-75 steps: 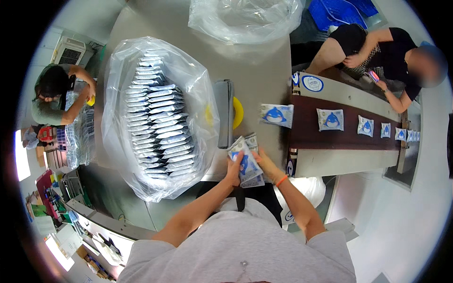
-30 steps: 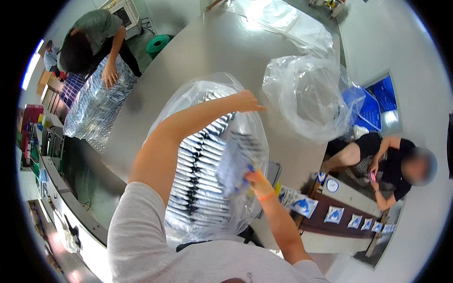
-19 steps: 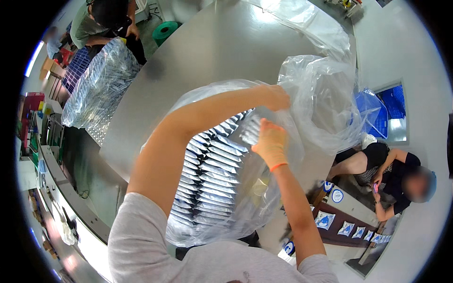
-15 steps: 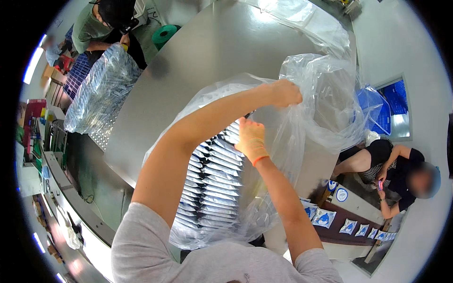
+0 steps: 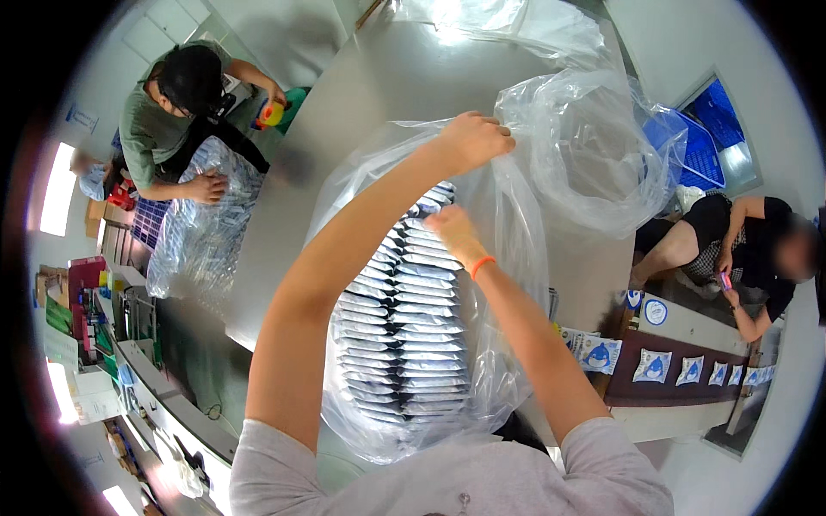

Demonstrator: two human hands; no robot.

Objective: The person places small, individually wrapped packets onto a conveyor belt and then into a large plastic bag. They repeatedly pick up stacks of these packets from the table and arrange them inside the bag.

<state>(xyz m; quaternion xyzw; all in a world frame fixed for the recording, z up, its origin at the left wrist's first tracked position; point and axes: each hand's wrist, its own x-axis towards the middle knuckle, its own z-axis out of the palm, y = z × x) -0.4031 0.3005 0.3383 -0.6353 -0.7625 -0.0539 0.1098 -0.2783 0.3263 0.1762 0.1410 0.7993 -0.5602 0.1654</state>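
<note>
My left hand point(image 5: 471, 140) pinches the rim of the clear bag point(image 5: 516, 215) at its far end. My right hand point(image 5: 449, 229) is nearer, inside the mouth, fingers curled on the pouch stack point(image 5: 404, 327), which runs lengthwise toward me on the tabletop point(image 5: 344, 112).

I wear a light grey short-sleeved T-shirt point(image 5: 447, 477); my forearms are bare, and an orange band point(image 5: 482, 266) circles my right wrist.

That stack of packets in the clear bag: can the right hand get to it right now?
Probably yes. The left hand holds the clear bag open at its rim, and the right hand is already inside, just above the stack of packets.
</note>
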